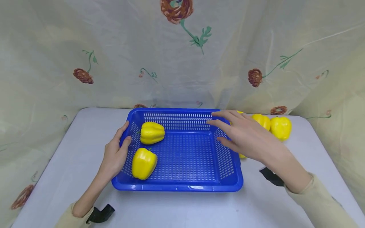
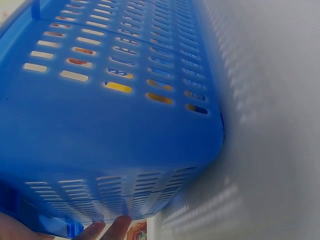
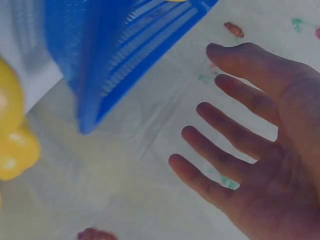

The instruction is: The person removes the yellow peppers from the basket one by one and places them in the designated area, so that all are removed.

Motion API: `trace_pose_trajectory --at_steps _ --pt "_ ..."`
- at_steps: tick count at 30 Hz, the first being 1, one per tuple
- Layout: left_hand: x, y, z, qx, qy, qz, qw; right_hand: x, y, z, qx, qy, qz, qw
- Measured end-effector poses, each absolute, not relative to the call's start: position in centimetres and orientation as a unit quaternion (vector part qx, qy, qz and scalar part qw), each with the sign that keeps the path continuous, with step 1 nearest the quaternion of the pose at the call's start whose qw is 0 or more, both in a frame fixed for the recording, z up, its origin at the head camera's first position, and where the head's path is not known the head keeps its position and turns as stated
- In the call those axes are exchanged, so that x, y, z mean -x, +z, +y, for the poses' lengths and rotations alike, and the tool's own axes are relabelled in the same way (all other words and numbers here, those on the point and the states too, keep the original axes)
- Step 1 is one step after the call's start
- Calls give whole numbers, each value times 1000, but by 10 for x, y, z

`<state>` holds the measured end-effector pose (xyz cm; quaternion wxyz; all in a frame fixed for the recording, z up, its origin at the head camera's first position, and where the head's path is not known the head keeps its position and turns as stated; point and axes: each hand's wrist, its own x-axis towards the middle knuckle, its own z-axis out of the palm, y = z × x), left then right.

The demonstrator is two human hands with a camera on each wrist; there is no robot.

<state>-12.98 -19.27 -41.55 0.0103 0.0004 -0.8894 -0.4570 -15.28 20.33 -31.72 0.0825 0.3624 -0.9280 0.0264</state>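
A blue plastic basket (image 1: 182, 187) with slotted walls stands on the table. My left hand (image 1: 112, 158) grips its left rim, thumb on the inner side. In the left wrist view the fingertips (image 2: 117, 227) show at the bottom edge, beside the slotted wall (image 2: 100, 135). Inside the basket, toward the left, lie two yellow bell peppers, one farther back (image 1: 152, 133) and one nearer (image 1: 144, 163). Above the basket's right wall hovers my right hand (image 1: 246, 136), fingers spread and holding nothing. The right wrist view shows its palm (image 3: 275, 180) and separated fingers.
To the right of the basket are several more yellow bell peppers (image 1: 280, 128), partly hidden by the right hand and forearm. A white table (image 1: 182, 209) lies beneath everything. A flowered cloth (image 1: 119, 47) hangs behind it and along the sides.
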Motion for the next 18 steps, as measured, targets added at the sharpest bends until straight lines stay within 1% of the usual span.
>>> trace_pose_trajectory --at_steps 6,12,18 --pt "131 -414 -192 -1 -457 -890 7 158 -308 172 -398 30 -915 59" --pt "132 -413 -192 1 -458 -889 5 160 -317 141 -456 40 -888 49" --pt "130 -415 -192 2 -457 -889 4 162 -324 110 -487 26 -872 37"
